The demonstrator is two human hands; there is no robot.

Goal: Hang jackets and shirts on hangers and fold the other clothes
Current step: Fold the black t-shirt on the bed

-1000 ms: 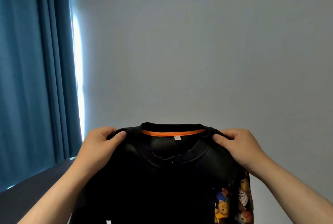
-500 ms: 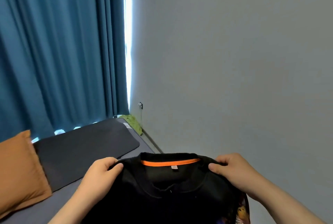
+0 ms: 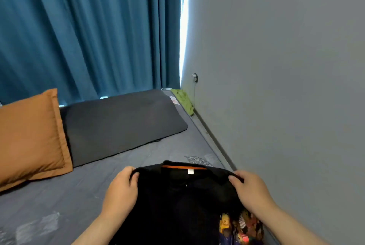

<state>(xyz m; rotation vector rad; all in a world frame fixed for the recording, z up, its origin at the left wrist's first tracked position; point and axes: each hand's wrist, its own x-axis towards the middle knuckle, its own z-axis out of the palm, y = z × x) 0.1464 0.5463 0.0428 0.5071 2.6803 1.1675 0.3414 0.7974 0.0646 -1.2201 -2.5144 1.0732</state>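
A black sweatshirt (image 3: pixel 177 201) with an orange strip inside its collar and a cartoon bear print on one sleeve is spread between my hands over the bed. My left hand (image 3: pixel 120 191) grips its left shoulder, thumb on top of the fabric. My right hand (image 3: pixel 250 191) grips the right shoulder the same way. The collar faces away from me, toward the pillows. The lower part of the sweatshirt runs out of the frame.
The bed has a grey sheet (image 3: pixel 59 195). An orange pillow (image 3: pixel 29 136) and a dark grey pillow (image 3: pixel 122 124) lie at its head under blue curtains (image 3: pixel 88 31). A grey wall (image 3: pixel 286 86) runs along the right. A green cloth (image 3: pixel 183 100) sits in the far corner.
The view has swung down and left from the wall to the bed. The sweatshirt, still held by both shoulders, has come lower toward the sheet.
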